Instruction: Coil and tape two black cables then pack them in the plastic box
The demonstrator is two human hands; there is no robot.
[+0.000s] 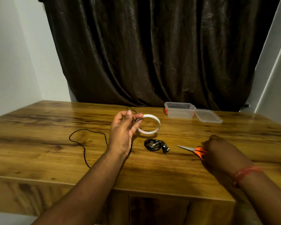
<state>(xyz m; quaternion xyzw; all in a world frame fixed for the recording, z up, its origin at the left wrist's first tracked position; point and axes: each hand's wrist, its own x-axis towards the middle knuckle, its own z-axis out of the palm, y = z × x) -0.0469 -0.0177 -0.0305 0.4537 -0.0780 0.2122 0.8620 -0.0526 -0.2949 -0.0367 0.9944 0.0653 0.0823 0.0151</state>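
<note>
My left hand (122,129) holds a thin white roll of tape (150,125) by its left edge, lifted just above the wooden table (39,143). One black cable (156,145) lies coiled in a small bundle right below the roll. A second black cable (86,143) sprawls loose on the table to the left and runs under my left wrist. My right hand (217,146) rests on the orange handles of the scissors (193,150), fingers closed around them; the blades point left toward the coiled cable. The clear plastic box (179,110) stands open at the back.
The box's clear lid (208,116) lies flat just right of the box. A dark curtain (152,54) hangs behind the table. The table's front edge runs close below both forearms. A red thread band circles my right wrist.
</note>
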